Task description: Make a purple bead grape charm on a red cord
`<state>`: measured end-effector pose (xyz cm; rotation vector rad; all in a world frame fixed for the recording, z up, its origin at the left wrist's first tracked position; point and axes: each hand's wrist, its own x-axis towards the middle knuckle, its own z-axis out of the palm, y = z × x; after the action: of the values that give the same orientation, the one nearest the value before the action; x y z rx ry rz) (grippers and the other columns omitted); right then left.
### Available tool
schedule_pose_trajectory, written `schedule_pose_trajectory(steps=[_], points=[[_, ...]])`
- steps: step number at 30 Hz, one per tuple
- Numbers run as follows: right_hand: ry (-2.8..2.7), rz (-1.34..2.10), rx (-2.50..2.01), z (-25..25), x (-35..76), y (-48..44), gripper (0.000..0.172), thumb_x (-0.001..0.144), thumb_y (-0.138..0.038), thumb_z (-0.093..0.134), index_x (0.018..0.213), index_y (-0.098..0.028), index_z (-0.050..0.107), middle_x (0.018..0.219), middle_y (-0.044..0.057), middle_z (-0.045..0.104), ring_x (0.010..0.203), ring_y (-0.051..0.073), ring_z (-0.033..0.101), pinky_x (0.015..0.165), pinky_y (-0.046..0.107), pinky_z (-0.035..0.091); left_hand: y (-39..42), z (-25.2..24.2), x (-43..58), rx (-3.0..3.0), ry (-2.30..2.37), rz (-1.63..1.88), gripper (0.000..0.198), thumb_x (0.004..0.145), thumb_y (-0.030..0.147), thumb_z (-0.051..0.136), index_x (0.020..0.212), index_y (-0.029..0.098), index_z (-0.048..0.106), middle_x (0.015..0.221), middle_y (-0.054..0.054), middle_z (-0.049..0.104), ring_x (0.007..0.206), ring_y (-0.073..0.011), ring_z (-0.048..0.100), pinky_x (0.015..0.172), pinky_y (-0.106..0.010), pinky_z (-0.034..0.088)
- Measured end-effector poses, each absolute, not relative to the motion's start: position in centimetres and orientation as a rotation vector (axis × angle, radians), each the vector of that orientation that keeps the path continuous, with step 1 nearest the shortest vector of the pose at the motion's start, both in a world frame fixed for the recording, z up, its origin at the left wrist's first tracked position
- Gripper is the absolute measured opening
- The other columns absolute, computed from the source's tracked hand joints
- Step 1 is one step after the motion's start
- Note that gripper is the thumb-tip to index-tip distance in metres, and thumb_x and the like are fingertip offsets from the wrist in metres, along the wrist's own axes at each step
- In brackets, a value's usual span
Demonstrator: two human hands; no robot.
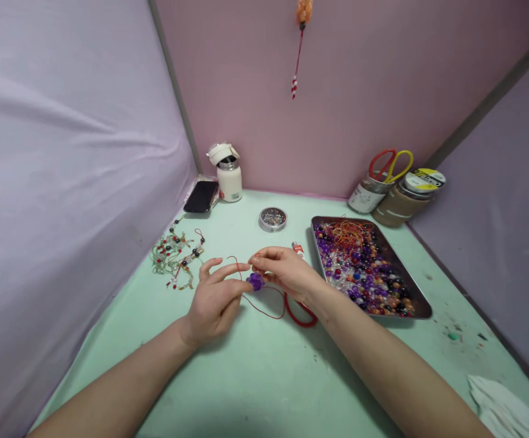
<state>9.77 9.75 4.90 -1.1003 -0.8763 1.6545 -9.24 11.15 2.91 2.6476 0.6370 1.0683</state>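
A small cluster of purple beads is between my two hands, above the mid-table. My left hand grips its left side with thumb and fingertips, the other fingers stretched upward. With fingers pinched together, my right hand is at the cluster's upper right and appears to hold the thin red cord. That cord loops below the cluster, and a loose end stands up by my left fingers. Under my right wrist lie red-handled scissors, mostly covered by the hand and forearm.
A metal tray of mixed beads and orange thread stands on the right. Behind are a round tin, a white bottle, a phone and jars with scissors. Beaded strings lie left; a red lighter-like item lies near my right hand.
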Motion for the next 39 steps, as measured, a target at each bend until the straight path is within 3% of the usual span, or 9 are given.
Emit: schedule_pose_trajectory(steps=[6,12,18,22,25,27,31,39], points=[[-0.852,1.879,-1.052,4.2,10.3,10.1,0.024,0.068,-0.034,0.075,0.072,-0.014,0.063,0.067,0.000,0.060,0.057,0.007,0.049,0.054,0.021,0.038,10.7,3.2,-8.7,2.663,0.364,1.176,0.027,0.074,0.004,0.041,0.088,0.021,0.056,0.072,0.001,0.070,0.102,-0.0180,0.064,0.105,-0.041,0.023],[-0.772,1.915,-0.937,3.8,10.2,10.2,0.021,0.072,-0.032,0.074,0.078,-0.017,0.060,0.088,0.004,0.067,0.073,0.010,0.059,0.064,0.023,0.044,10.6,3.0,-8.6,2.692,0.286,1.099,0.026,0.074,0.006,0.042,0.091,0.020,0.055,0.082,-0.004,0.071,0.089,-0.0153,0.066,0.099,-0.040,0.031],[-0.732,1.857,-0.924,4.0,9.9,10.1,0.021,0.068,-0.026,0.077,0.075,-0.017,0.059,0.077,0.001,0.067,0.062,0.007,0.054,0.060,0.021,0.040,10.5,2.7,-8.6,2.652,0.305,1.021,0.025,0.076,0.005,0.042,0.090,0.020,0.056,0.079,-0.002,0.069,0.076,-0.0131,0.064,0.095,-0.039,0.034],[-0.781,1.731,-0.937,4.7,9.7,9.9,0.022,0.067,-0.027,0.076,0.074,-0.017,0.058,0.074,0.001,0.066,0.058,0.006,0.051,0.059,0.022,0.038,10.5,2.7,-8.5,2.571,0.430,0.987,0.025,0.077,0.009,0.047,0.096,0.020,0.058,0.085,-0.003,0.069,0.085,-0.0156,0.063,0.100,-0.042,0.031],[-0.933,1.528,-1.037,5.3,9.6,9.7,0.019,0.068,-0.028,0.073,0.073,-0.017,0.058,0.074,0.001,0.067,0.061,0.008,0.052,0.062,0.024,0.038,10.8,3.0,-8.3,2.291,0.753,1.141,0.025,0.080,0.018,0.053,0.104,0.019,0.059,0.104,-0.008,0.066,0.103,-0.0207,0.058,0.100,-0.041,0.033],[-1.067,1.408,-1.105,5.5,9.4,9.5,0.016,0.070,-0.028,0.070,0.074,-0.017,0.060,0.074,0.001,0.067,0.064,0.009,0.054,0.064,0.024,0.039,11.2,3.0,-8.1,2.000,0.943,1.183,0.021,0.082,0.025,0.054,0.100,0.019,0.062,0.106,-0.009,0.064,0.105,-0.0215,0.056,0.095,-0.038,0.038],[-1.240,1.312,-1.169,5.0,8.8,9.2,0.012,0.071,-0.028,0.067,0.075,-0.018,0.060,0.072,-0.001,0.065,0.066,0.011,0.056,0.065,0.026,0.040,11.9,2.6,-7.7,1.459,0.983,1.003,0.022,0.081,0.035,0.059,0.092,0.019,0.069,0.099,-0.007,0.067,0.097,-0.0196,0.058,0.087,-0.032,0.043],[-1.313,1.332,-1.254,3.8,8.4,9.3,0.014,0.071,-0.030,0.064,0.075,-0.018,0.060,0.071,0.000,0.065,0.065,0.012,0.056,0.063,0.026,0.040,11.7,2.1,-7.1,1.033,0.865,0.996,0.014,0.066,0.026,0.075,0.076,0.017,0.073,0.080,-0.004,0.068,0.076,-0.0141,0.059,0.076,-0.027,0.046]])
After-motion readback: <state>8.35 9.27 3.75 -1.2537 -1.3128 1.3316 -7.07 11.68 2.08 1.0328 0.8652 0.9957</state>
